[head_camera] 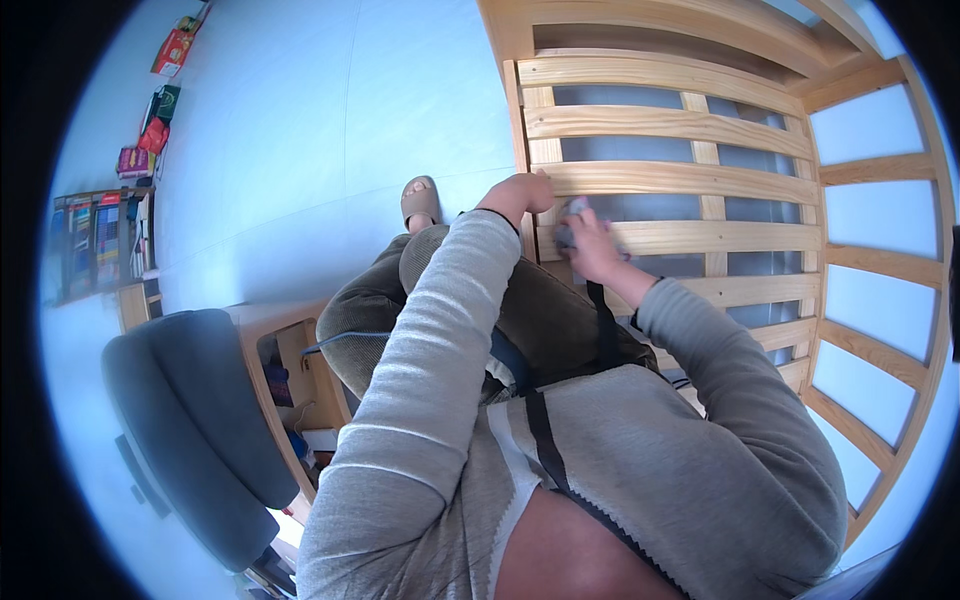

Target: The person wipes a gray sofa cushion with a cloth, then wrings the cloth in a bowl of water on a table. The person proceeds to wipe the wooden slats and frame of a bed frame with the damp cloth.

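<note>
Before me is a wooden bed base with pale slats [675, 178]. My right hand [598, 246] is closed around a crumpled grey cloth with pinkish parts [576, 208], pressed near the left ends of the middle slats. Hand and cloth look blurred. At the wooden side rail [527, 234], my left hand [527, 193] rests against the end of a slat; its fingers are bent and partly hidden, so whether it grips the wood is unclear. Through the gaps between the slats, a grey surface shows below.
A railing with wooden bars [877, 255] rises on the right. At the left stand a dark padded chair [199, 435], a wooden desk-like unit [300, 375] and a bookshelf [105, 240]. Bags and boxes [150, 135] line the wall across the pale floor [277, 127].
</note>
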`<action>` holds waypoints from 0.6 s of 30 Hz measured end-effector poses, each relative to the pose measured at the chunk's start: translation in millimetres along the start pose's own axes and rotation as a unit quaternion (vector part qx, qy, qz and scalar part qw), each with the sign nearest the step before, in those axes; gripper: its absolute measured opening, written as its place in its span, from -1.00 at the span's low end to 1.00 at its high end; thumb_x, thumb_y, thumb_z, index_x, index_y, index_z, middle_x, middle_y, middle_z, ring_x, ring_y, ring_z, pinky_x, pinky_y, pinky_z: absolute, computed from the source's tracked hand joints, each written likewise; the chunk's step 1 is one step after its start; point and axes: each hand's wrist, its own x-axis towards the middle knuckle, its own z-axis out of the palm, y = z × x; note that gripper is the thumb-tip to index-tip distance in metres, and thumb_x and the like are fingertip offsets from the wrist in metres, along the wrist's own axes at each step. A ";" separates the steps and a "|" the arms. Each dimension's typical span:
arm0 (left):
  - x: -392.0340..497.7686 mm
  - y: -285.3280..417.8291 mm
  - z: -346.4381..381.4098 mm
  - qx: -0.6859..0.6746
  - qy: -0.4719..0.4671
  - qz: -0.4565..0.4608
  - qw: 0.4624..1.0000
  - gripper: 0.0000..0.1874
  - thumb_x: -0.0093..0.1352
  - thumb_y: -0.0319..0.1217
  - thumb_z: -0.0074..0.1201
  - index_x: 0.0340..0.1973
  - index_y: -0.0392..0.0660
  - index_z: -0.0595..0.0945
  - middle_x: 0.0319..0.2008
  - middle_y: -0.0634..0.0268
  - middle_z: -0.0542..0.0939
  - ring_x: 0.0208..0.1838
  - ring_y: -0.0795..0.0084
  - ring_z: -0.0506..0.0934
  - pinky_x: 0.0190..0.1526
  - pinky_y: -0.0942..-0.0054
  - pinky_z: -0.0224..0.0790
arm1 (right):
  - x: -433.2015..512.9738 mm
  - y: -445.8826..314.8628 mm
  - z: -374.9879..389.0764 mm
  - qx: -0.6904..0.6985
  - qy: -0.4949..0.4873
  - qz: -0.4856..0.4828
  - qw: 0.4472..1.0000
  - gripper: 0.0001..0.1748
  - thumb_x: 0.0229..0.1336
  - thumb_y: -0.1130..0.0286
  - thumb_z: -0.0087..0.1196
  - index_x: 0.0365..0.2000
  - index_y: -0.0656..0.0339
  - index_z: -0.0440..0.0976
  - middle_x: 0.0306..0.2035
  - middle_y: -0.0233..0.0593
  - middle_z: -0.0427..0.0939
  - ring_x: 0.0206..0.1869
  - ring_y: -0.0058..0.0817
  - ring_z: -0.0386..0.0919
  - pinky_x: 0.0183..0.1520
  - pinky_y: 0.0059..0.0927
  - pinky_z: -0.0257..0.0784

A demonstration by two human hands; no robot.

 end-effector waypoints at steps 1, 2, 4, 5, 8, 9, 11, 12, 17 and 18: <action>0.2 -0.6 1.6 -0.007 -0.002 0.000 1.000 -0.50 0.36 -0.40 -0.24 0.19 -0.26 0.47 0.28 -0.20 0.35 0.20 -0.08 0.48 0.21 0.14 0.33 | 7.9 -13.2 4.8 -0.004 -0.011 -0.023 1.000 -0.39 -0.06 0.46 0.29 0.06 0.15 0.35 0.11 -0.03 0.29 0.17 -0.04 0.35 0.25 0.08 0.18; -0.8 -0.4 2.3 -0.015 -0.002 0.000 1.000 -0.51 0.37 -0.39 -0.23 0.19 -0.25 0.48 0.29 -0.18 0.34 0.21 -0.07 0.48 0.21 0.14 0.33 | 15.5 -20.6 4.3 -0.013 -0.035 -0.046 0.998 -0.39 -0.05 0.46 0.30 0.06 0.18 0.35 0.08 -0.03 0.35 0.14 -0.09 0.40 0.23 -0.01 0.24; -6.7 2.3 1.3 -0.030 0.025 -0.009 0.999 -0.56 0.39 -0.33 -0.18 0.13 -0.22 0.53 0.30 -0.13 0.35 0.22 -0.03 0.47 0.21 0.13 0.32 | 34.8 -22.1 -6.7 0.199 -0.094 0.016 0.975 -0.43 -0.03 0.50 0.27 0.05 0.27 0.37 0.00 -0.07 0.44 0.08 -0.19 0.46 0.16 -0.12 0.34; -9.5 3.9 -2.4 -0.039 0.022 0.005 0.999 -0.56 0.39 -0.33 -0.18 0.13 -0.20 0.53 0.29 -0.13 0.36 0.23 -0.03 0.47 0.21 0.13 0.32 | 43.1 -21.6 -10.6 0.314 -0.125 0.022 0.941 -0.45 -0.02 0.52 0.26 0.04 0.31 0.37 -0.04 -0.10 0.48 0.05 -0.25 0.48 0.13 -0.17 0.39; -18.6 4.4 -17.1 -0.066 -0.012 0.021 0.998 -0.54 0.40 -0.32 -0.18 0.20 -0.13 0.46 0.24 -0.12 0.43 0.24 -0.04 0.45 0.21 0.14 0.30 | 47.4 -11.1 -17.9 0.474 -0.063 0.043 0.877 -0.44 -0.03 0.53 0.24 0.04 0.37 0.38 -0.12 -0.11 0.54 0.01 -0.27 0.52 0.07 -0.27 0.44; -21.9 3.9 -18.2 -0.098 -0.010 0.017 0.995 -0.53 0.40 -0.33 -0.18 0.23 -0.13 0.41 0.22 -0.12 0.44 0.24 -0.04 0.45 0.22 0.14 0.29 | 46.7 -8.9 -16.0 0.431 -0.026 0.084 0.898 -0.42 -0.05 0.53 0.24 0.06 0.36 0.38 -0.11 -0.08 0.54 0.01 -0.22 0.52 0.09 -0.25 0.43; -25.2 -2.2 -21.1 -0.152 0.025 0.010 0.988 -0.48 0.41 -0.35 -0.20 0.29 -0.12 0.33 0.20 -0.12 0.46 0.24 -0.06 0.45 0.24 0.13 0.27 | 40.7 -9.5 -6.3 0.100 0.098 -0.049 0.989 -0.47 -0.11 0.51 0.19 0.00 0.25 0.49 -0.06 -0.04 0.48 0.02 -0.10 0.47 0.11 -0.15 0.41; -25.5 -5.0 -20.2 -0.205 0.046 -0.002 0.978 -0.43 0.40 -0.40 -0.22 0.34 -0.21 0.23 0.19 -0.14 0.47 0.23 -0.08 0.46 0.24 0.13 0.26 | 38.2 -11.7 -0.6 0.030 0.077 -0.085 0.993 -0.47 -0.09 0.49 0.18 0.01 0.24 0.49 -0.03 -0.05 0.46 0.04 -0.09 0.44 0.10 -0.14 0.41; -18.8 -6.3 -10.9 -0.163 0.036 -0.026 0.986 -0.32 0.37 -0.46 -0.25 0.40 -0.36 0.03 0.20 -0.23 0.43 0.21 -0.09 0.47 0.22 0.16 0.30 | 40.1 -17.6 7.9 -0.124 0.010 -0.147 0.981 -0.53 -0.03 0.42 0.12 -0.01 0.22 0.49 0.00 -0.14 0.39 0.10 -0.20 0.36 0.07 -0.15 0.41; -18.6 -5.4 -11.0 -0.156 0.034 -0.025 0.987 -0.31 0.37 -0.46 -0.25 0.41 -0.36 0.00 0.20 -0.24 0.43 0.21 -0.09 0.47 0.22 0.16 0.30 | 41.4 -16.1 5.7 -0.129 0.003 -0.167 0.977 -0.55 -0.01 0.42 0.10 -0.02 0.21 0.50 -0.01 -0.15 0.39 0.09 -0.20 0.36 0.08 -0.16 0.42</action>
